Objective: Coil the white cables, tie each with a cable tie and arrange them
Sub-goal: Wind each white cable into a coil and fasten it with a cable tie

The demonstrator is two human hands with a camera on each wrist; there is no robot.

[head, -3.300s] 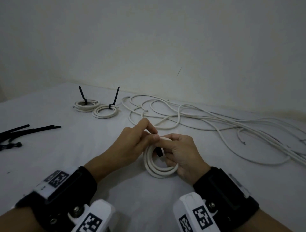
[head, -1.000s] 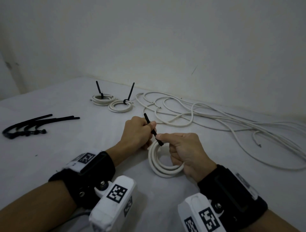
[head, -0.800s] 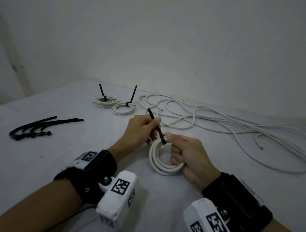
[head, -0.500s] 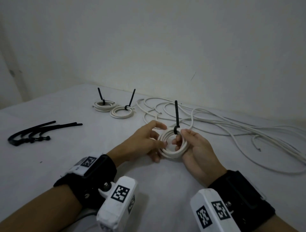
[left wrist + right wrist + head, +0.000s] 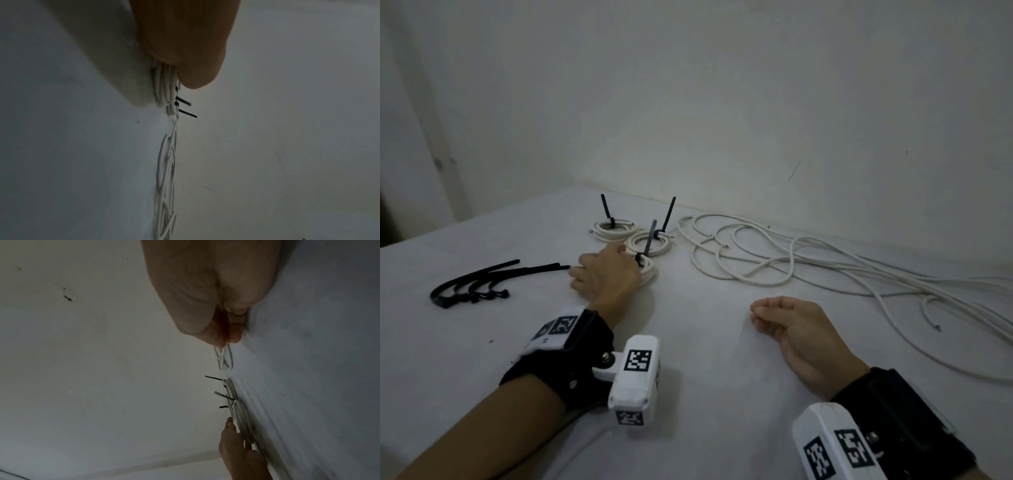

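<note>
**Third coil set down beside two tied ones**

The left hand (image 5: 604,277) lies palm-down over a small coil of white cable (image 5: 649,274) on the desk (image 5: 705,359), fingers spread fairly flat across the loops. The hand hides most of the coil, so whether any finger hooks around a strand cannot be told; the left wrist view shows only the heel of the hand pressed against stacked white turns. The right hand (image 5: 794,327) hovers or rests apart, nearer the person, fingers loosely curled toward the thumb and holding nothing.

The coil under the left hand is round and compact, several smooth, glossy turns bundled together. A black cable tie (image 5: 647,243) cinches it on the far side, its thin stiff tail sticking up at a slight lean.

Just beyond sit two more tied coils: the middle coil (image 5: 649,241), touching or nearly touching the one under the hand, and the far coil (image 5: 613,229) to its left. Each is a flat ring of white turns with a black tail standing upright.

To the right, loose white cables (image 5: 774,260) sprawl in wide, overlapping loops that trail off toward the desk's right edge, with cut ends showing. To the left, a bunch of spare black ties (image 5: 482,284) lies flat, long narrow strips curving together at their heads.

The desk is covered in a matte, pale surface; a plain off-white wall (image 5: 722,102) stands behind it.
</note>
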